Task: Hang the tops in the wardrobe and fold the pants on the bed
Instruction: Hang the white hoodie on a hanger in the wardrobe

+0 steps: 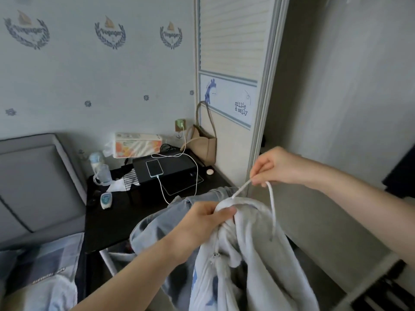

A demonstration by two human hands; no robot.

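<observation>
The left hand [202,223] is clenched on a bunched fold at the neck of a pale grey hooded top [247,265], bearing its weight so that the body of the garment hangs straight down, near and right of centre. The right hand [276,167], raised a little farther and to the right, pinches the white drawstring [241,189] between thumb and fingertips. The cord runs taut from that pinch down to the hood's edge beside the left hand, while its loose end loops over and dangles on the right. Judging by this hold, the cord is being drawn or evened out so the hood sits properly before the top goes on a hanger (no hanger is in sight).

The two hands are near each other but apart, the top hanging below both. Behind the left hand a pair of light blue jeans [161,221] lies draped over the near edge of a black side table [112,221], probably waiting to be folded. The wardrobe [336,86] stands open just beyond the right hand, and its sliding door [231,63] is pushed left. The bed [40,254] lies at the near left. A phone [154,168] on charge rests on the far side of the table.
</observation>
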